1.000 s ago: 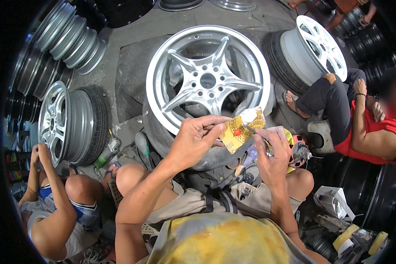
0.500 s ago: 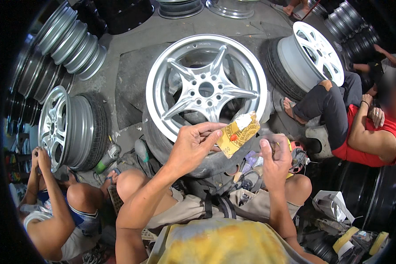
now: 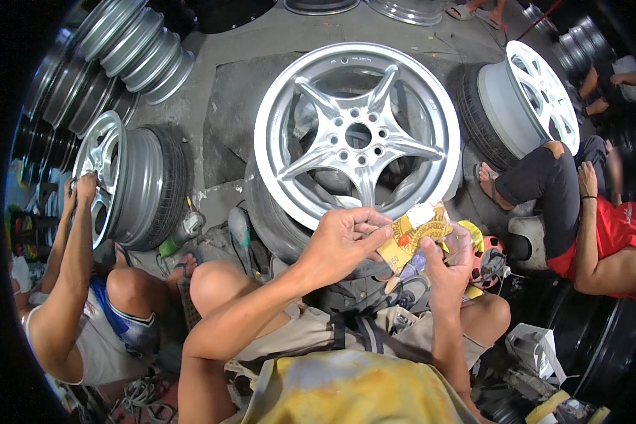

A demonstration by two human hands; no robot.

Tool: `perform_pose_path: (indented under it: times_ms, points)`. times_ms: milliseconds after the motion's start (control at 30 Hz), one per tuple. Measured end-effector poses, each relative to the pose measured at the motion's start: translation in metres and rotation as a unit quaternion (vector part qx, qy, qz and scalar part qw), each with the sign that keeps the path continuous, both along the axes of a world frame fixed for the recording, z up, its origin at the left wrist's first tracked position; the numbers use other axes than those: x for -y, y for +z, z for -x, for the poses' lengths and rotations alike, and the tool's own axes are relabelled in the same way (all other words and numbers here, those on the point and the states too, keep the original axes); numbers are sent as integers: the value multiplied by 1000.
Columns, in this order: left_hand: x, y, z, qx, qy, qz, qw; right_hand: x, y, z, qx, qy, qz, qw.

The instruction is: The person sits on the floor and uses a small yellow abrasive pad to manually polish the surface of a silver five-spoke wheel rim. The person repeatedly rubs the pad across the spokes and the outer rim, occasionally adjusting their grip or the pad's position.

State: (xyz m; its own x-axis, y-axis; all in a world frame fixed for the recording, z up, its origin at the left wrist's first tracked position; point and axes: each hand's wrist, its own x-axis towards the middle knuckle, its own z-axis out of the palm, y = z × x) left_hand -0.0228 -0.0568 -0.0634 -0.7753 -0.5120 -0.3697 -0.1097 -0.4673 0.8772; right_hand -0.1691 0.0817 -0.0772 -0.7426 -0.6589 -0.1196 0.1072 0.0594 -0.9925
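Observation:
A creased yellow sheet of sandpaper [image 3: 418,234] with dark print, a red mark and a white torn patch is held up before me. My left hand [image 3: 350,244] pinches its left edge between thumb and fingers. At its lower right edge my right hand [image 3: 451,265] is curled, the thumb against the sheet and the fingers partly hidden behind. Just beyond both hands a silver star-spoked wheel rim [image 3: 357,169] rests tilted on a black tire [image 3: 272,219]. Neither hand touches the rim.
On the left a person [image 3: 71,304] works at another silver rim [image 3: 106,169] with a tire. At right sits a person in a red top [image 3: 608,240], near a white rim [image 3: 544,92]. Power tools [image 3: 184,230] lie on the floor; stacked rims [image 3: 134,53] stand behind.
My right hand has come in to the sandpaper's right edge; it was apart from it before. The person at left has raised their hands to the rim. The whole view has shifted slightly.

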Motion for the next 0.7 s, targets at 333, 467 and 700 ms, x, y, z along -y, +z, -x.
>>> perform_pose_path:
  times_ms: [333,467,700]
  points:
    - [-16,-24,6,88,20,-51,995,-17,-31,-7,-115,3,-78,990]
    - [-17,-32,17,69,15,-46,996,-18,-40,4,-116,-24,-54,991]
    - [-6,-34,30,93,8,-50,994,-26,-23,18,-47,-37,-58,997]
